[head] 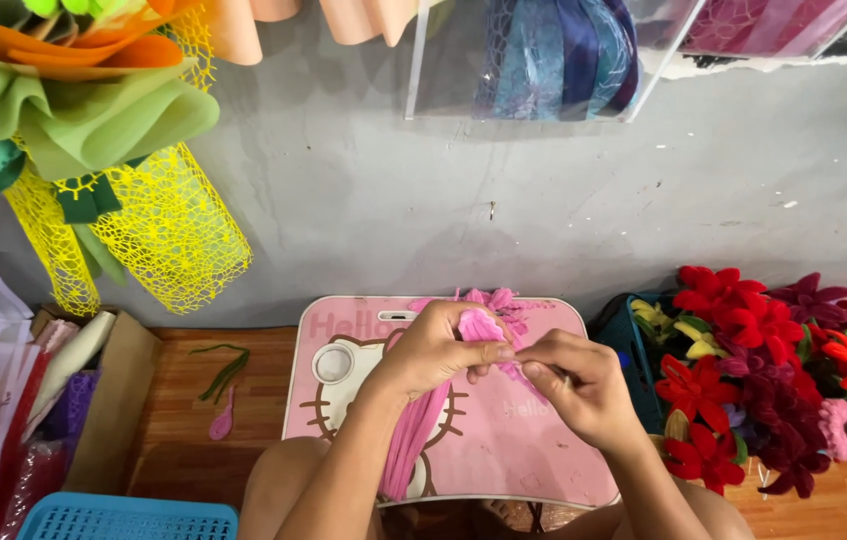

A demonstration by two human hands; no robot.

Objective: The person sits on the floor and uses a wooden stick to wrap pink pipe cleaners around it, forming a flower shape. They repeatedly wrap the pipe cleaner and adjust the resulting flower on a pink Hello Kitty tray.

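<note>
Head view: your left hand (438, 350) comes in from the lower left, forearm angled up, fingers curled shut around a bundle of pink pipe cleaners (421, 430). Your right hand (578, 385) meets it from the right, thumb and forefinger pinched on the bundle's upper end. Bundle sits over the pink lap table (543, 450); long axis runs lower left to upper right, with frayed tips (503, 302) spreading beyond your knuckles toward the wall. Basket of red and maroon flowers (773, 370) just right of the table. Blue crate (128, 520) lower left. Yellow mesh wrap (173, 240) hangs upper left.
</note>
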